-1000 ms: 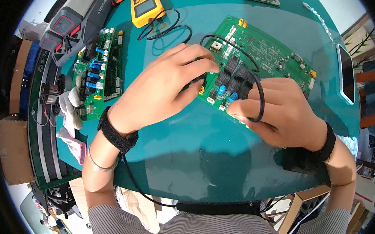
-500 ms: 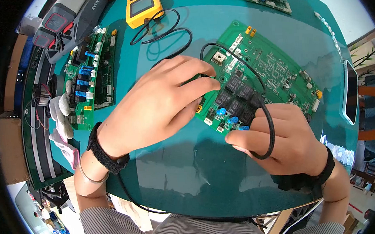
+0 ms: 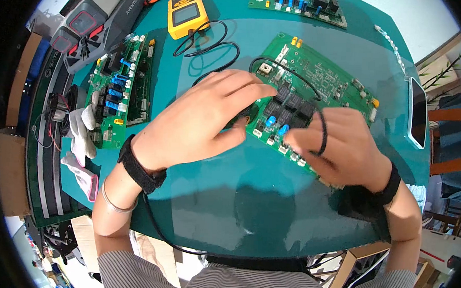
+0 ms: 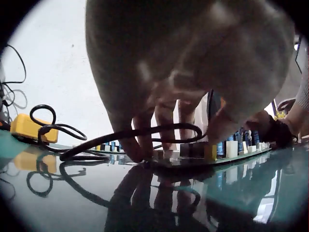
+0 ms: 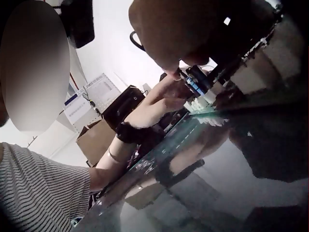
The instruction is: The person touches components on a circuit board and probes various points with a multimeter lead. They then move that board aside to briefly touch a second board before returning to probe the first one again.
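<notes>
A green circuit board (image 3: 319,78) with black relays (image 3: 291,103) and blue parts lies on the table at an angle. My left hand (image 3: 200,116) grips its left edge, fingers on top and thumb nearer me; the left wrist view shows these fingers (image 4: 164,121) reaching down to the board's rim. My right hand (image 3: 341,145) is curled over the near right part of the board, blurred. It holds a black cable (image 3: 293,72) that arcs over the board into its fingers; the cable's end is hidden. In the right wrist view, fingertips are close by a blue part (image 5: 195,87).
A yellow handheld meter (image 3: 188,14) with coiled lead lies behind my left hand. Another board (image 3: 120,92) stands at left beside gloves (image 3: 80,135) and a grey tool case (image 3: 90,19). A third board (image 3: 302,5) is at the back; a phone (image 3: 417,113) lies right.
The head view has shifted a little. My right hand has moved slightly away from the board's near edge, uncovering more white connectors there. The left hand stays at the board's left edge.
</notes>
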`<action>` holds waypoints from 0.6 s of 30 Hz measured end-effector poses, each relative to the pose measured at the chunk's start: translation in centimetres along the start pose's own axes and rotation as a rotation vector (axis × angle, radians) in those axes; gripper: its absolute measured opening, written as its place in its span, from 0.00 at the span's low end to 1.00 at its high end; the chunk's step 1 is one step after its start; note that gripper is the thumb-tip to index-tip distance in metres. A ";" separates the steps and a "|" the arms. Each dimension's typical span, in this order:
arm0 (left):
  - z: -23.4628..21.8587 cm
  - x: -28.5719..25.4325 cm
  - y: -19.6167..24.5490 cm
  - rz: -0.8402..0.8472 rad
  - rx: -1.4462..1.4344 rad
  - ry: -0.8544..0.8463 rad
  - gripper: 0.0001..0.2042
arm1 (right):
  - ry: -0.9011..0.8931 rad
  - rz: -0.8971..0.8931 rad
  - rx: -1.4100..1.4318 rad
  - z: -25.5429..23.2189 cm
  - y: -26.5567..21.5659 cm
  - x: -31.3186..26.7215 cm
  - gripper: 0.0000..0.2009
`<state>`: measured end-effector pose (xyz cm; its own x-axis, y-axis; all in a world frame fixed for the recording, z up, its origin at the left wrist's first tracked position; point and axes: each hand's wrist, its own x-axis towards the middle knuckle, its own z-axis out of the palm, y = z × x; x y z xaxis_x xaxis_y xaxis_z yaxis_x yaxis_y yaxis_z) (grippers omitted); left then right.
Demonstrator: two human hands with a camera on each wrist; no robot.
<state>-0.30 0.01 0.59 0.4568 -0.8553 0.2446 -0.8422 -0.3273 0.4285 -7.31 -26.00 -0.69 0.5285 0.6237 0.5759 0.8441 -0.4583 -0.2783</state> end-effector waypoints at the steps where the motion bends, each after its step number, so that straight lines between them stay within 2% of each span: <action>1: -0.1 0.0 0.0 0.029 0.002 -0.008 0.28 | 0.020 -0.013 -0.036 -0.1 0.4 0.2 0.07; 6: 0.2 0.0 -0.5 0.044 0.055 0.011 0.27 | 0.009 0.037 -0.075 -0.9 1.9 -0.1 0.08; 11: 0.0 0.0 -0.6 0.013 0.062 -0.003 0.26 | 0.011 0.179 0.223 -1.4 1.7 -0.2 0.07; 14: -0.4 -0.1 -0.6 -0.003 0.069 0.014 0.26 | -0.021 0.188 0.226 -2.2 1.2 0.0 0.07; 15: -0.2 -0.1 -0.7 -0.003 0.073 0.052 0.26 | -0.056 0.273 0.284 -2.2 1.0 -0.2 0.06; 16: -0.4 -0.1 -0.6 0.004 0.086 0.051 0.26 | -0.045 0.267 0.277 -2.3 0.7 -0.1 0.06; 18: -0.6 0.0 -0.2 -0.062 0.079 0.037 0.25 | -0.045 0.371 0.305 -2.3 0.3 0.3 0.06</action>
<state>0.03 0.33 1.00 0.5180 -0.8173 0.2525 -0.8311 -0.4110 0.3747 -7.11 -27.42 1.15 0.7964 0.4833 0.3634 0.5827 -0.4524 -0.6751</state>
